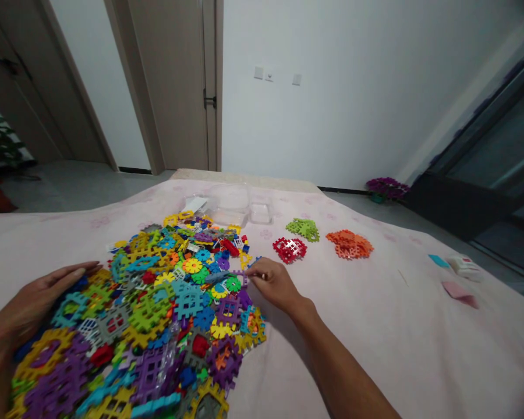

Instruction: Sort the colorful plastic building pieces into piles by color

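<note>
A big heap of colourful plastic building pieces (148, 308) covers the left part of the table: notched square frames, gear-like flower discs and small bricks. My left hand (55, 288) lies along the heap's left edge, fingers stretched out, with nothing visibly gripped. At the right edge, my right hand (271, 282) has its fingers pinched together beside a light purple piece (243, 278); what they hold is too small to make out. Near the fingers lie a green flower disc (233, 284) and a yellow flower disc (193, 266).
Beyond my right hand lie separate groups of red pieces (290, 249), light green pieces (303, 228) and orange pieces (350, 244). Clear plastic containers (261, 213) stand behind the heap. At the far right are a white packet (464, 266), a blue slip (438, 260) and a pink cloth (460, 293).
</note>
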Demonstrator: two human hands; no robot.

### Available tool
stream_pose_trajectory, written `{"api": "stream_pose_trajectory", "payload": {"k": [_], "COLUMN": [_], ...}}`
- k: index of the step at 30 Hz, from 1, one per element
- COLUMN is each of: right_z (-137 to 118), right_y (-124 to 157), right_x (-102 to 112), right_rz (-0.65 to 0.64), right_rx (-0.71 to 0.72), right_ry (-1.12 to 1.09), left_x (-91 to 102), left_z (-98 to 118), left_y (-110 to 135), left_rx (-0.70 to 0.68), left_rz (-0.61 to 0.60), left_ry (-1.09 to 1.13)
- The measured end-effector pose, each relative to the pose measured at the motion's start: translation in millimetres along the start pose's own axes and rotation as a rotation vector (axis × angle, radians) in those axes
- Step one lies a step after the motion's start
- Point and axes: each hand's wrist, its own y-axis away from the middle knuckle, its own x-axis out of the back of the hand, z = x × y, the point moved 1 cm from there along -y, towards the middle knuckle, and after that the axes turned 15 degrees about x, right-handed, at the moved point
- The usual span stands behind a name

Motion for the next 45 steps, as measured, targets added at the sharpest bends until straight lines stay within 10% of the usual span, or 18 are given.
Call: {"api": "stream_pose_trajectory", "payload": {"k": [6, 12, 32, 45], "right_z": [-45, -52, -54, 17], "right_y": [-14, -17, -15, -8], "right_x": [-20, -14, -36, 17], "right_rz": [-0.440, -0.619, -0.401, 0.068], "right_rx": [-0.097, -0.323, -0.431, -0.593], "right_ry": [0.040, 0.167, -0.044, -0.289], "left_x": [-3.0, -3.4, -6.4, 1.5], "left_z": [10, 10, 26, 0], "left_y": [19, 18, 32, 2], "left_rx": [0.149, 0.153, 0.119, 0.109], "left_rz": [-0.110, -0.115, -0.030, -0.083], "left_ry": [0.209, 0.204, 0.148, 0.106]}}
